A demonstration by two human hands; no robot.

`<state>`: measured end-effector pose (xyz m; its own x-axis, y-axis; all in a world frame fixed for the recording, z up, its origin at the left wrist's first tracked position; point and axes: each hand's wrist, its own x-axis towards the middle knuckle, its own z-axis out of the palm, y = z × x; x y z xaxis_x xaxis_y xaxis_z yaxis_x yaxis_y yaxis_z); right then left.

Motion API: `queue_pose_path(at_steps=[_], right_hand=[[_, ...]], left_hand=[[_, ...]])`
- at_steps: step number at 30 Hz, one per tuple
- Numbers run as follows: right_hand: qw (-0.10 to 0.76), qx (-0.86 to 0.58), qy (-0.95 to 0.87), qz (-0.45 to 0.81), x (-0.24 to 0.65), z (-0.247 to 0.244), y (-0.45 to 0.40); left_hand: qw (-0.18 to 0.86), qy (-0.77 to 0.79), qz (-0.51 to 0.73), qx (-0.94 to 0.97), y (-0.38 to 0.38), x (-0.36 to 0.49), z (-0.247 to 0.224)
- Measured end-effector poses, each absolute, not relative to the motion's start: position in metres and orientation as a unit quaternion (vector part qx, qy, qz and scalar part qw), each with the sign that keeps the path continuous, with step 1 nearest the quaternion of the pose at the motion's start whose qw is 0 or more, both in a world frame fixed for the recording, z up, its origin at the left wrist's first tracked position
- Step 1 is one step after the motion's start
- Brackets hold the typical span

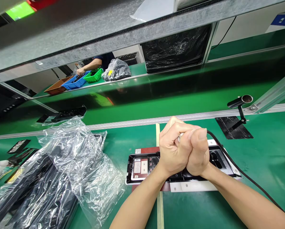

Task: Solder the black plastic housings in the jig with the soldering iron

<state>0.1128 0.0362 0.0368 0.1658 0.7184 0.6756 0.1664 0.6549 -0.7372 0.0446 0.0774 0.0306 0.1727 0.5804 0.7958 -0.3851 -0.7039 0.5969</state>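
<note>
Both of my hands are pressed together above a long black frame (pixel 130 168) that lies across the green bench. My left hand (pixel 174 149) has its fingers curled, and a small pale bit of something shows between them. Against it rests my right hand (pixel 199 151), also closed, thumb uppermost. What they hold is mostly hidden. Under the frame is a dark red and white fixture (pixel 194 186). The frame's left end shows labels and round holes, its right end dark oval openings; my hands cover its middle.
Clear plastic bags with black parts (pixel 61 171) fill the left side. A black cable (pixel 249 179) curves down on the right, near a metal tube holder (pixel 240 101). A shelf (pixel 109 41) spans overhead. Beyond it, another person's hand reaches into a blue bin (pixel 75 83).
</note>
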Motion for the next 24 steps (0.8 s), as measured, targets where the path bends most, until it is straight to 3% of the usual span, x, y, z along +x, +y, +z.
queue_pose_path(at_steps=[24], right_hand=[[0.684, -0.371, -0.587, 0.225, 0.1117, 0.0326, 0.0356]], left_hand=[[0.389, 0.054, 0.650, 0.650, 0.0769, 0.0459, 0.0323]])
